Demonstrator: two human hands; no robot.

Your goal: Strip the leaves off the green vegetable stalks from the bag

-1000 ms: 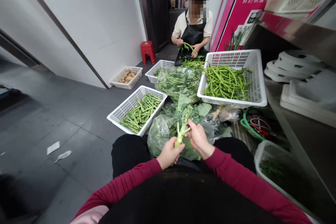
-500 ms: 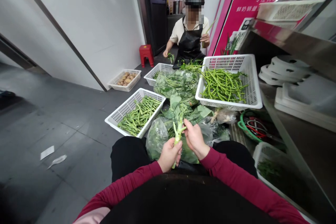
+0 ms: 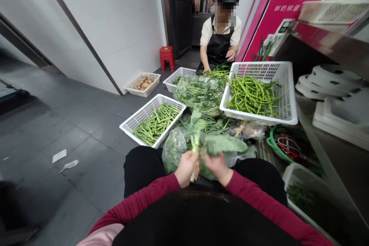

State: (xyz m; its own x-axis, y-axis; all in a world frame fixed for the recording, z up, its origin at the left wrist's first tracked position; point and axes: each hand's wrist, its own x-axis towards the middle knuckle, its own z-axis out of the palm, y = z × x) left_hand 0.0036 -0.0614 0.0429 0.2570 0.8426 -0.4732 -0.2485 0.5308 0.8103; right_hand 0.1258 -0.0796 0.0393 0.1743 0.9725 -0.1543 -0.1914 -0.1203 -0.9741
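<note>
My left hand [image 3: 187,168] is wrapped round the pale lower stem of a leafy green vegetable stalk [image 3: 195,138], which stands upright over my lap. Just right of the stem is my right hand [image 3: 216,165], blurred, with its fingers curled. A broad green leaf [image 3: 226,144] extends rightward above that hand; whether the fingers grip it cannot be made out. Beneath both hands lies a clear plastic bag [image 3: 173,152] of greens. A white basket [image 3: 130,133] of cut green stems sits to the left.
Beyond my hands are a bagged pile of greens [image 3: 200,94] and a white basket [image 3: 290,102] of long thin stems. A person in a black apron [image 3: 218,48] sits opposite. A potato basket [image 3: 135,91] and red stool [image 3: 167,58] are back left; a green-rimmed basket [image 3: 271,143] is right.
My right hand has moved slightly down and away from the stalk, and a broad leaf now shows above it. The other person's raised hand has come down. The view has shifted a little.
</note>
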